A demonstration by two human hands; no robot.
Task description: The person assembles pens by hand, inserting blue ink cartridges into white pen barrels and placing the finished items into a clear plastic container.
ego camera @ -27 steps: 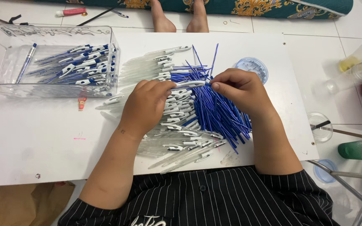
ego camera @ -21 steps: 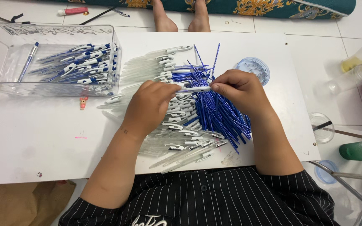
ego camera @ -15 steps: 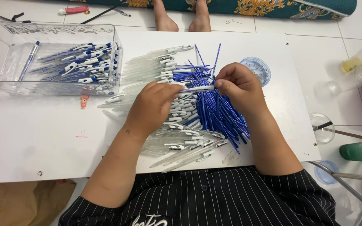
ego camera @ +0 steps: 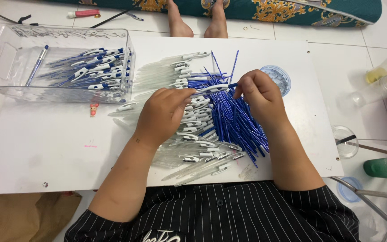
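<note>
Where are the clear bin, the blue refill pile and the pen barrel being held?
clear bin (ego camera: 5, 67), head view, bare left floor of the bin.
blue refill pile (ego camera: 236, 121), head view, middle of the heap.
pen barrel (ego camera: 211, 88), head view, white clip end between both hands.

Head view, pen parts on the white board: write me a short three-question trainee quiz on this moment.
1. True or false: the left hand and right hand hold one clear pen barrel between them.
2. Where do the finished pens lie? A) clear plastic bin B) small round lid C) the floor
3. Fill in: the loose refills are ____ in colour.

Key: 1 true; 2 A; 3 blue.
</note>
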